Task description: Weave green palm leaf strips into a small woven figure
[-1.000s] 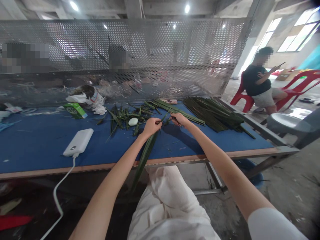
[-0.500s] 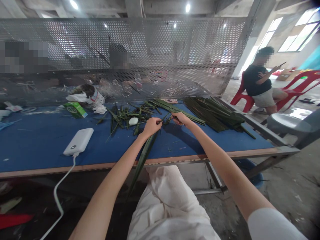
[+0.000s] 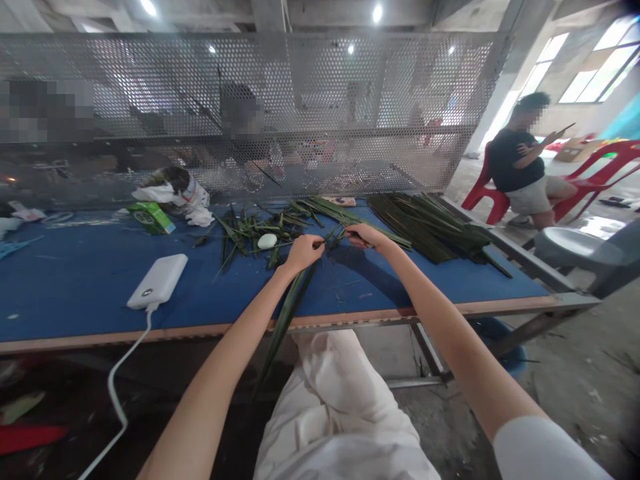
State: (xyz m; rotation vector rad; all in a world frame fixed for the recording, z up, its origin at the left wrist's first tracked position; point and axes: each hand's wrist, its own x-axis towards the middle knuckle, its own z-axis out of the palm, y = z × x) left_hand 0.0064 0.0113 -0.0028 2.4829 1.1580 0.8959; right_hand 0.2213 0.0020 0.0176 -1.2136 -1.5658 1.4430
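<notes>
**Head cam, single view**

Worn on the head, facing forward and down, close above the left hand point(image 3: 303, 253) and right hand point(image 3: 367, 237). Frame spans the lap point(image 3: 340, 407), blue bench point(image 3: 75, 293) and perforated metal screen point(image 3: 250, 100) beyond.

Counter point(image 3: 65, 293): matt blue top, smooth, with a wood edge point(image 3: 150, 335). Perforated metal screen point(image 3: 350, 87), dull grey. Power bank point(image 3: 157, 281): smooth white plastic, slight sheen. Red plastic chair point(image 3: 600, 167), glossy. Palm leaves point(image 3: 430, 227): waxy, semi-gloss.
</notes>
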